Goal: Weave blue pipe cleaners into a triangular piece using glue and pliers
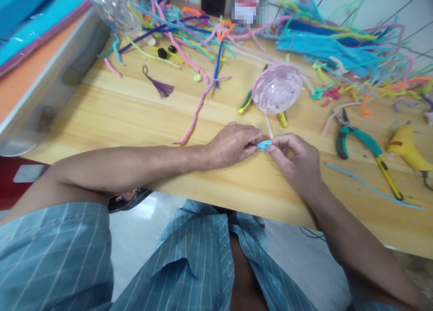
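Note:
Between my two hands is a small folded piece of light blue pipe cleaner (264, 145). My left hand (235, 141) pinches its left end, and the fingertips of my right hand (296, 157) close on its right end. Just beyond them sits a clear, shiny bowl-shaped piece with a pink rim (277, 90). A pale stem (269, 125) runs from it down toward my right fingertips; whether they touch it I cannot tell. Yellow-and-green handles (246, 102) show partly behind the bowl-shaped piece.
To the right lie teal-handled pliers (360, 137), a yellow glue gun (411, 146) and a straight blue pipe cleaner (372, 184). Bundled blue pipe cleaners (311, 44) spread along the back. A purple tassel (158, 84), a long pink pipe cleaner (196, 114) and a plastic bin (64, 71) are leftward.

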Action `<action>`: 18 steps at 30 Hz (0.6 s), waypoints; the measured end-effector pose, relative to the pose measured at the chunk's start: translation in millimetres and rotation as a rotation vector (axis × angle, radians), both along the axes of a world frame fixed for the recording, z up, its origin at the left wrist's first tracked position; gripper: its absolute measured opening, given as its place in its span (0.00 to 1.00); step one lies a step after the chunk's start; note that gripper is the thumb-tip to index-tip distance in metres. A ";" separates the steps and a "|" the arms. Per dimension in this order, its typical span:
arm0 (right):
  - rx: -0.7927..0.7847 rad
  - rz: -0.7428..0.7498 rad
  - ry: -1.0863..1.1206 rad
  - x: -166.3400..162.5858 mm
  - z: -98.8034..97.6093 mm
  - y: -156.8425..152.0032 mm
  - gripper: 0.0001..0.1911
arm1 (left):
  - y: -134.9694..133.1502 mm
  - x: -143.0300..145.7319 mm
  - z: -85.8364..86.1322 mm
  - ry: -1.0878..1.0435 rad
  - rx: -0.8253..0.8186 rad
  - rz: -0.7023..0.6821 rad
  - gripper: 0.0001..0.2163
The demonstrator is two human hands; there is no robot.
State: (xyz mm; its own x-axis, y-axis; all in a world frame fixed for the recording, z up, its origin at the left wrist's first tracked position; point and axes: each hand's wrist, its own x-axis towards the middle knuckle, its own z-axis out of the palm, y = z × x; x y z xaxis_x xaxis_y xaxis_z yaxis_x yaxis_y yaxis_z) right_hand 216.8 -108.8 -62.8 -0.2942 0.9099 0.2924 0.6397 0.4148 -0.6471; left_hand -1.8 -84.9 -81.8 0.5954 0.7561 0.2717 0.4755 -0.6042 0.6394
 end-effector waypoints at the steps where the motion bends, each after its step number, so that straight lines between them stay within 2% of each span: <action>1: -0.006 0.005 -0.005 0.2 -0.3 0.1 0.01 | 0.5 0.0 -0.8 0.012 0.007 -0.001 0.02; 5: -0.025 0.028 -0.017 0.7 -0.7 0.2 0.01 | 1.1 -0.1 -2.4 0.027 0.032 -0.011 0.03; 11: -0.054 0.005 -0.004 -0.4 -1.0 0.3 0.05 | 0.8 0.7 -3.4 -0.098 -0.034 -0.017 0.07; 18: -0.058 0.019 -0.011 -0.8 0.2 -0.2 0.04 | 1.0 0.8 -8.8 -0.114 0.027 -0.035 0.06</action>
State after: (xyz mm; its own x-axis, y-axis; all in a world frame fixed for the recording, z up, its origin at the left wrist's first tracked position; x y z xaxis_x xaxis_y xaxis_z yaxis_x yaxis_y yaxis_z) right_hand 216.0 -109.0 -62.6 -0.3143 0.9195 0.2361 0.6396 0.3888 -0.6631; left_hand -1.0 -83.9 -90.6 0.5857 0.7267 0.3589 0.3786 -0.6369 0.6716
